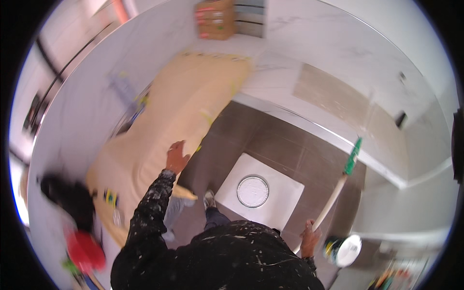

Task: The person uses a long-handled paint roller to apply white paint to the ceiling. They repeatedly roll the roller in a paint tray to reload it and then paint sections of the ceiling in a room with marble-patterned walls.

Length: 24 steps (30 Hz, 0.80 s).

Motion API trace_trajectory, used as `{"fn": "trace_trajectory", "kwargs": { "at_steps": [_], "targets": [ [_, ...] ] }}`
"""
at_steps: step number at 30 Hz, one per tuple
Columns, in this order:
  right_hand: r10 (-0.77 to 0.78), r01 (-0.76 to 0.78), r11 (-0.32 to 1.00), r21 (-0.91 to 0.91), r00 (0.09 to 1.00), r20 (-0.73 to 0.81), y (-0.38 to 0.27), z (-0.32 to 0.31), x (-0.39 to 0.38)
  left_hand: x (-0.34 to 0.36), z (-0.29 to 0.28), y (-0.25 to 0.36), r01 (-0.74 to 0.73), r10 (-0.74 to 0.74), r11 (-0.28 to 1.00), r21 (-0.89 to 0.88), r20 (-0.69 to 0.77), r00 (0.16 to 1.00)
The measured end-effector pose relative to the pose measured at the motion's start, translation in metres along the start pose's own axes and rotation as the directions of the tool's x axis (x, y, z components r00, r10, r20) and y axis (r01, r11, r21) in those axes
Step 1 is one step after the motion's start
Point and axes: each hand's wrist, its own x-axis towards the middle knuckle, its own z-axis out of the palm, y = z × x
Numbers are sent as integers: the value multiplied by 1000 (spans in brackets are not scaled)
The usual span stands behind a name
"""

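My right hand point(309, 239) is closed around a long pale pole point(331, 203). A green piece point(354, 157) forms the pole's far end; its exact kind is not clear. With fingers apart and nothing in it, my left hand point(177, 157) is over or beside the tan covering point(159, 106) on the counter; whether it touches is hard to tell. Between my hands, an open round bucket point(253, 191) of white paint stands on a pale square sheet point(285, 187) on the floor. Close to my right hand is a dark bucket with a white top point(347, 250).
Dark tiles point(275, 130) cover the floor. Stacked cardboard boxes point(215, 19) stand at the back. A marble-look ledge point(328, 125) runs along the far right. Toward the left lie a black item point(70, 198) and a red one point(86, 251), both blurred.
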Motion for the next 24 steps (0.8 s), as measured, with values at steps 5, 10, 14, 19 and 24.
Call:
{"fn": "trace_trajectory", "kwargs": {
  "at_steps": [5,10,14,19,24],
  "targets": [
    [55,-67,994,-86,989,-134,-15,79,-46,101,54,-69,-33,-15,980,196,240,971],
    [60,-67,998,-19,967,-248,-7,155,-111,91,61,-106,-56,0,966,252,218,976],
    [7,-25,998,-52,951,-309,17,169,-143,79,67,-114,-48,4,966,252,173,985],
    [42,-76,992,-102,951,-306,18,149,-147,81,66,-106,-80,31,944,319,154,988],
    [97,-73,994,77,922,-376,19,138,-170,75,66,-118,-75,12,936,344,182,983]
  ]
}}
